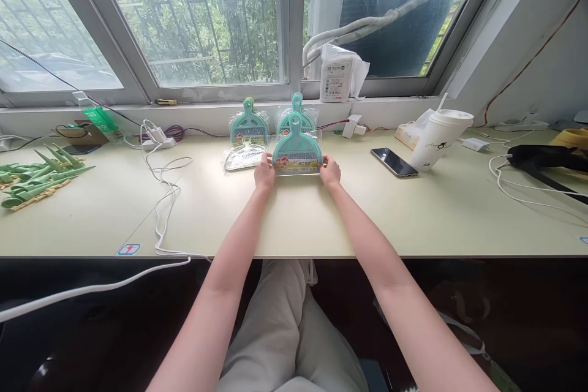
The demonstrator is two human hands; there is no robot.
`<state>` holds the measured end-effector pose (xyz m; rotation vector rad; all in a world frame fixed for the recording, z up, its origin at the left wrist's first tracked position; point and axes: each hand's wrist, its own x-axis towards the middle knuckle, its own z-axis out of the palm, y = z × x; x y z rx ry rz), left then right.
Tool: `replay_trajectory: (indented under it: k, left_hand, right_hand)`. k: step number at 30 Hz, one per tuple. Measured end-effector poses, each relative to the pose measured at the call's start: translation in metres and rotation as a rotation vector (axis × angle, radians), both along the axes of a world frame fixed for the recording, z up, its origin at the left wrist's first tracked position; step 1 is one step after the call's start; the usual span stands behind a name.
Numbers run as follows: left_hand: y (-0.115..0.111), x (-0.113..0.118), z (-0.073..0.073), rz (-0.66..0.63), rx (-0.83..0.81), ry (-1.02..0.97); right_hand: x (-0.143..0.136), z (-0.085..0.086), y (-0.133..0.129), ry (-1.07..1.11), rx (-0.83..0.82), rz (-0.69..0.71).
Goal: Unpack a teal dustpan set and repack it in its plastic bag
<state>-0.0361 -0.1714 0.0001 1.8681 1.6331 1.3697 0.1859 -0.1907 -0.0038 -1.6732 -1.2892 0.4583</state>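
Note:
Both hands grip a teal mini dustpan set (297, 150) in clear wrapping, with a printed label along its lower part and its handle upward. My left hand (265, 173) is closed on its left lower edge, and my right hand (330, 171) on its right lower edge. Close behind it another teal dustpan set (297, 101) stands in clear wrap, partly hidden. To its left, a further teal dustpan set (248, 122) leans near the windowsill. In front of that lies a white dustpan-shaped piece (245, 155) in clear plastic, near my left hand.
On the right are a phone (394, 162), a white cup with a straw (438, 141) and a tissue box (407, 135). White cables (168, 196) trail over the left of the table (220, 220). Green pointed pieces (41, 174) lie far left, near a bottle (101, 119).

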Motion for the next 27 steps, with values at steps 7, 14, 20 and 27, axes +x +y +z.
replay_trajectory:
  k: [7,14,20,27]
  left_hand:
    - [-0.001,0.002,0.001,-0.023,0.023,-0.075]
    - [-0.008,0.007,0.006,-0.052,0.009,-0.061]
    - [-0.006,0.009,-0.001,-0.032,0.041,-0.048]
    - [0.01,0.019,-0.013,-0.055,-0.015,-0.043]
  right_hand:
    - [0.001,-0.003,0.001,0.099,0.046,0.029]
    - [0.003,-0.005,0.003,0.127,0.065,0.014]
    - [0.003,-0.009,0.007,0.169,0.089,0.025]
    - [0.002,-0.015,0.018,0.082,0.079,-0.056]
